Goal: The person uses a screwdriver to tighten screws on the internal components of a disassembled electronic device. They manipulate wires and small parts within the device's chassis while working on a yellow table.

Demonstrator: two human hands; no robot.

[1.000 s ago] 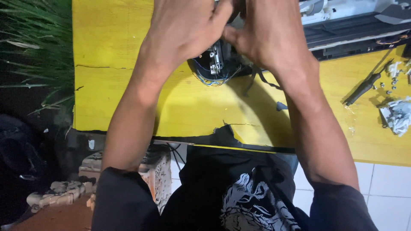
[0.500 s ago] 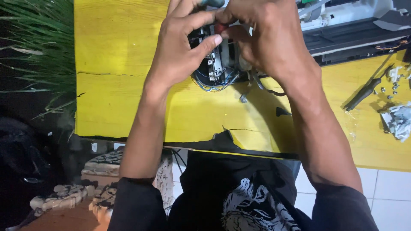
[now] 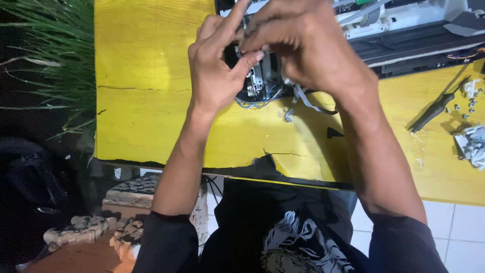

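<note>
Gripping a wired mechanism (image 3: 262,83) on the yellow table (image 3: 146,76), left hand (image 3: 217,65) and right hand (image 3: 303,45) pinch closed; steadiness helps.

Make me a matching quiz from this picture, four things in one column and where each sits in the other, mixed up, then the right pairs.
Things:
1. screwdriver
2. grass
3. circuit part
4. grey casing

Places:
A. beyond the table's left edge
B. between the left hand and right hand
C. top right, along the table's far side
D. on the table, right of the right forearm

Pairs: 1-D, 2-A, 3-B, 4-C
</note>
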